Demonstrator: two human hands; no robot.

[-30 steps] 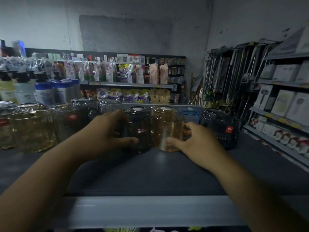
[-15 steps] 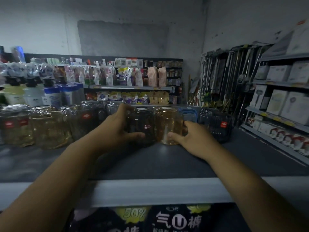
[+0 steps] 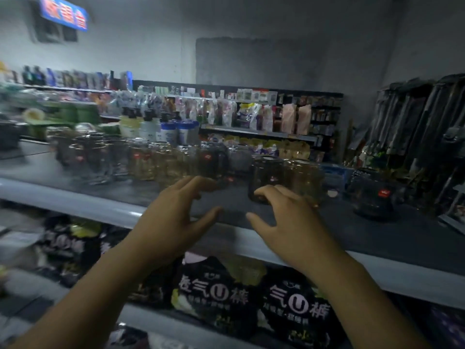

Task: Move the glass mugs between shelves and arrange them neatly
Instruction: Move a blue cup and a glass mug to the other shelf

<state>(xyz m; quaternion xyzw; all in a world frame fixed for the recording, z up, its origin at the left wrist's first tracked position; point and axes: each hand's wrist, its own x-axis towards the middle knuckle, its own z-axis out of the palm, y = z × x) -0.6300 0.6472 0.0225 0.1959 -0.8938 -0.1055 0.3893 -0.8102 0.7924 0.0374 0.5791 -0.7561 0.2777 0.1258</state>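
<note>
One dark mug [image 3: 266, 176], one amber mug [image 3: 305, 178], two hands [image 3: 173, 222].

cam: head, the only view | from: close before the dark shelf top [image 3: 377, 235], just above its level | faces: forward and slightly down, rolled so the shelf edge drops rightward | far: wall shelving [image 3: 251, 132], blurred leftward

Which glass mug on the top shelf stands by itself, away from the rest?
The dark mug with the red label, at the far right. The other mugs stand bunched together to its left, with a clear gap before it.
</note>
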